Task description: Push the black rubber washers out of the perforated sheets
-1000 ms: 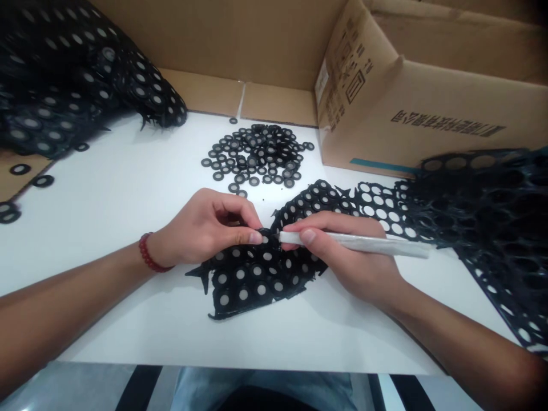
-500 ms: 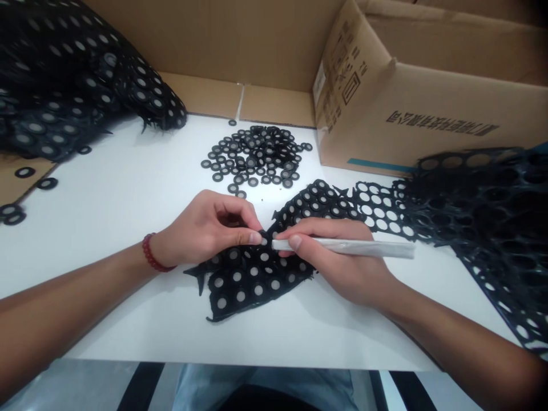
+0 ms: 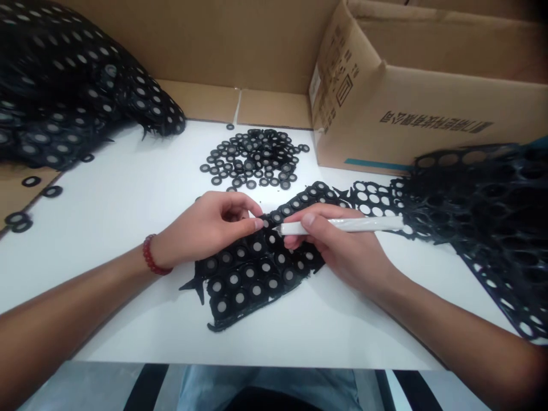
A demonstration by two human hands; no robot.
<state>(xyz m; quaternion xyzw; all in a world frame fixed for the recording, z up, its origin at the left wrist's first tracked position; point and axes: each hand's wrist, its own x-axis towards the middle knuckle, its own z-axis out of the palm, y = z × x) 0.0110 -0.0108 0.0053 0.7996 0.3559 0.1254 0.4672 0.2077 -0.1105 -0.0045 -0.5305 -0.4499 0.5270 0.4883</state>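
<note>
A black rubber sheet of joined rings lies on the white table in front of me, pale discs showing in the ring centres. My left hand, a red bead bracelet at its wrist, pinches the sheet's upper edge between thumb and forefinger. My right hand grips a white pen-shaped craft knife like a pencil. Its pointed tip is beside the ring near my left fingertips; whether it touches the rubber I cannot tell. Beyond my hands is a heap of loose black rings.
An open cardboard box stands at the back right. Punched-out black sheet hangs over the table's right side. More ring sheets are piled at the back left, with several stray rings near them.
The craft knife has moved up slightly and its pointed tip now shows. The sheet, bunched between my hands before, lies flatter. My left thumb and forefinger remain pinched at its edge.
</note>
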